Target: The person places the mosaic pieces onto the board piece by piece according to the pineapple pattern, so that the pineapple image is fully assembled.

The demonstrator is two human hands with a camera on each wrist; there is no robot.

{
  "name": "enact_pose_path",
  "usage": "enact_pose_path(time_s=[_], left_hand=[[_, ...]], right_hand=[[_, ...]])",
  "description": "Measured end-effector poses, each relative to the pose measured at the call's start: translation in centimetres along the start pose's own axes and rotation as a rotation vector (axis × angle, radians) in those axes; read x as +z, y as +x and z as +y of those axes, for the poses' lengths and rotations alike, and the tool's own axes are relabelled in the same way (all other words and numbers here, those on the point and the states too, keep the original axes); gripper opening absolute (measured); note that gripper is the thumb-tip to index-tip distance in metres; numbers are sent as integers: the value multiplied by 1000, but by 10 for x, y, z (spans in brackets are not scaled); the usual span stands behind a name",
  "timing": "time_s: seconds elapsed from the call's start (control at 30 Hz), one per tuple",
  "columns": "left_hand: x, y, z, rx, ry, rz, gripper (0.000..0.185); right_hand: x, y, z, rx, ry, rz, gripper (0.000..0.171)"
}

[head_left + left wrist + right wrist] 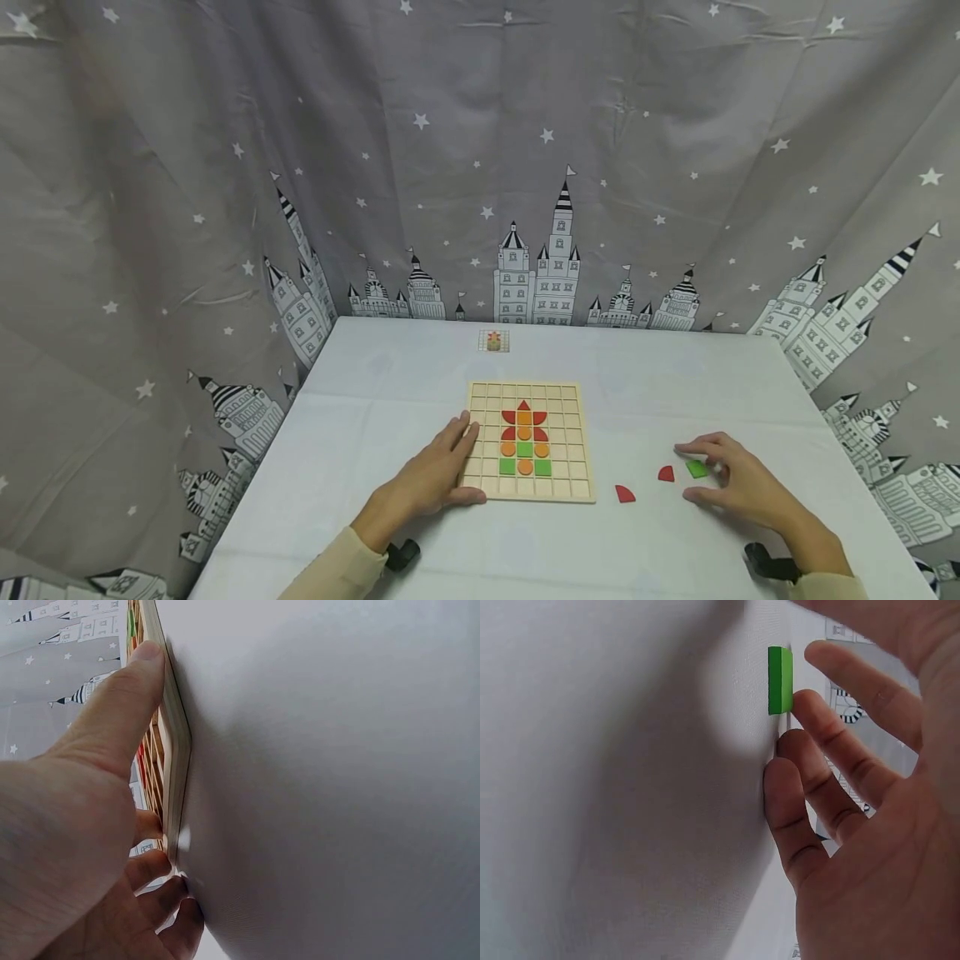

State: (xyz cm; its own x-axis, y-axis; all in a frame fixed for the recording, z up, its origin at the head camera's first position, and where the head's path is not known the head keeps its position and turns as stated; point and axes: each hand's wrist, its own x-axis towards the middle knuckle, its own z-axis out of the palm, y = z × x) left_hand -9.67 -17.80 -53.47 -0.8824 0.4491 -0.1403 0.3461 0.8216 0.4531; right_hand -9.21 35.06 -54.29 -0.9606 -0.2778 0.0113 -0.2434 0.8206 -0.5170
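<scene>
A wooden grid board [570,400] lies mid-table with red, orange and green pieces set in a flower-like figure [524,440]. My left hand [467,460] rests against the board's left edge [176,742], thumb [120,712] straight along it near the front corner, the other fingers further up the side. A green square piece [697,468] lies flat on the table right of the board. My right hand [686,473] hovers round it with relaxed fingers [814,712]; one fingertip touches the green piece [779,679], the others rest on the cloth.
Two loose red quarter-round pieces [666,474] [625,494] lie between the board and my right hand. A small pattern card [493,341] sits at the table's far edge. A star-and-castle curtain [480,167] closes in the back and sides.
</scene>
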Motion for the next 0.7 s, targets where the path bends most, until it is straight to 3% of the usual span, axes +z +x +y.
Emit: enact_pose_path(time_s=[0.43, 0.57, 0.7], left_hand=[[0, -3, 1, -4, -29, -6, 119], [3, -2, -3, 29, -26, 15, 119], [0, -2, 1, 1, -31, -3, 118]], right_hand=[[2, 1, 4, -7, 108, 9, 31], [2, 1, 2, -7, 115, 4, 27], [2, 1, 0, 13, 115, -6, 27]])
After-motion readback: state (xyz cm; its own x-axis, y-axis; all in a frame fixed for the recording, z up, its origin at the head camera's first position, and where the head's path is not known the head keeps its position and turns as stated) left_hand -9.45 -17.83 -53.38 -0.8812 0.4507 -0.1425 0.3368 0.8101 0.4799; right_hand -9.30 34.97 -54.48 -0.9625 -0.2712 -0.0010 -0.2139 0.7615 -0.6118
